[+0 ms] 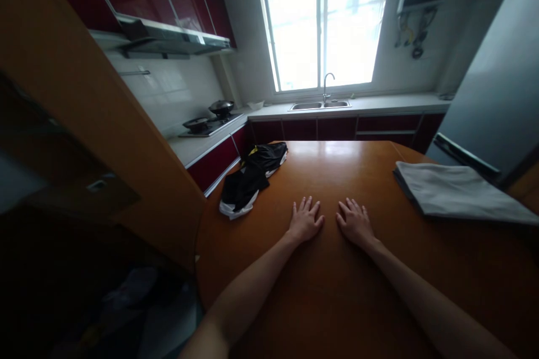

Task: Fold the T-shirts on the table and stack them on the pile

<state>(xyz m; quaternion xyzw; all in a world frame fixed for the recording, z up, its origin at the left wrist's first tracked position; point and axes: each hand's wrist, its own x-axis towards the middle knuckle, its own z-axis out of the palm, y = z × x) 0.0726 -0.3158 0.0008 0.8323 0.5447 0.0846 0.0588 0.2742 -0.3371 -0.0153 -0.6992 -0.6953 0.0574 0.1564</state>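
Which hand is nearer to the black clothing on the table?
Left. The left hand lies flat on the table, just right of the black clothing, not touching it. The right hand, also flat, is farther to its right.

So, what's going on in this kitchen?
A person has both hands on a wooden table, the left hand and the right hand apart, palms down, fingers spread, holding nothing. A crumpled bundle of black and white fabric lies off to the left, and a folded grey cloth lies to the right. Neither hand touches them.
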